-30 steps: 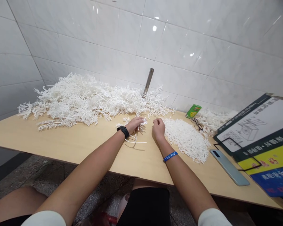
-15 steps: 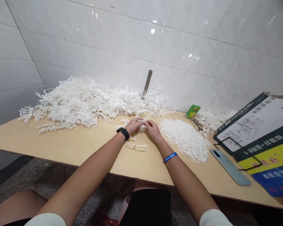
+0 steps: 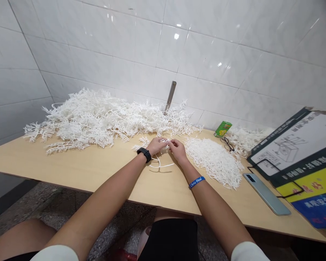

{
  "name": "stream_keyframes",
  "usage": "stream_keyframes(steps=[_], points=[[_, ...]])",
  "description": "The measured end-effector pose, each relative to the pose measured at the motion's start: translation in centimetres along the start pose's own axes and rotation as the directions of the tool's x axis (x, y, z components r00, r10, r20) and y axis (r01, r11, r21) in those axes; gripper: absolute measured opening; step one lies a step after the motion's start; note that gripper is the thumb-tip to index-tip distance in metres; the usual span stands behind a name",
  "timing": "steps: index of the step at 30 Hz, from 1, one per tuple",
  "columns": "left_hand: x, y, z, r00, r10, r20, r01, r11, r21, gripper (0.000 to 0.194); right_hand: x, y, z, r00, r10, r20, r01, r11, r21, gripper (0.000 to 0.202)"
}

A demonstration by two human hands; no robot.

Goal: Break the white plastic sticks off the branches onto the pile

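Observation:
My left hand [image 3: 155,145], with a black watch on its wrist, is closed on a white branched plastic sprue [image 3: 164,141]. A long white stem [image 3: 159,164] of it curls down below the fingers, over the table. My right hand [image 3: 177,149] meets the left one and pinches at the same branched piece; the small part between its fingertips is mostly hidden. Just right of my right hand lies a flat heap of small white plastic pieces [image 3: 213,159]. A few loose branched bits [image 3: 143,140] lie beside my left hand.
A large pile of white branched sprues [image 3: 97,117] spreads along the tiled wall. A metal bar [image 3: 170,97] stands behind it. To the right are a green box [image 3: 222,129], glasses [image 3: 228,144], another white pile [image 3: 244,139], a phone [image 3: 266,194] and a large printed carton [image 3: 293,156].
My left hand has shifted slightly right, toward my right hand. The dangling stem has swung right with it. Both hands remain on the white piece.

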State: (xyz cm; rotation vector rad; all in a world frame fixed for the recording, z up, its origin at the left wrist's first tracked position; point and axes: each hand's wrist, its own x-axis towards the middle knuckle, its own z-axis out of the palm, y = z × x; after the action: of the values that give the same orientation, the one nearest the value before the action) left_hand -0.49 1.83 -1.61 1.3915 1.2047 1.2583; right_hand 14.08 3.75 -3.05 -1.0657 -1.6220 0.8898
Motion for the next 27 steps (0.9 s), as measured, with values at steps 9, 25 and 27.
stream_keyframes(steps=[9,25,27], points=[[0.43,-0.91,0.17,0.997,0.040,-0.067,-0.035,0.997,0.069,0.027,0.45,0.67,-0.09,1.000,-0.017,-0.019,0.016,0.998,-0.057,0.030],[0.36,-0.95,-0.16,0.996,0.051,-0.074,-0.043,0.993,0.110,0.024,0.26,0.33,-0.02,0.999,-0.043,0.031,0.045,0.998,-0.045,0.029],[0.37,-0.94,-0.08,0.997,0.046,-0.064,-0.039,0.993,0.114,0.023,0.28,0.38,-0.03,0.999,-0.041,0.023,0.042,0.997,-0.058,0.026]])
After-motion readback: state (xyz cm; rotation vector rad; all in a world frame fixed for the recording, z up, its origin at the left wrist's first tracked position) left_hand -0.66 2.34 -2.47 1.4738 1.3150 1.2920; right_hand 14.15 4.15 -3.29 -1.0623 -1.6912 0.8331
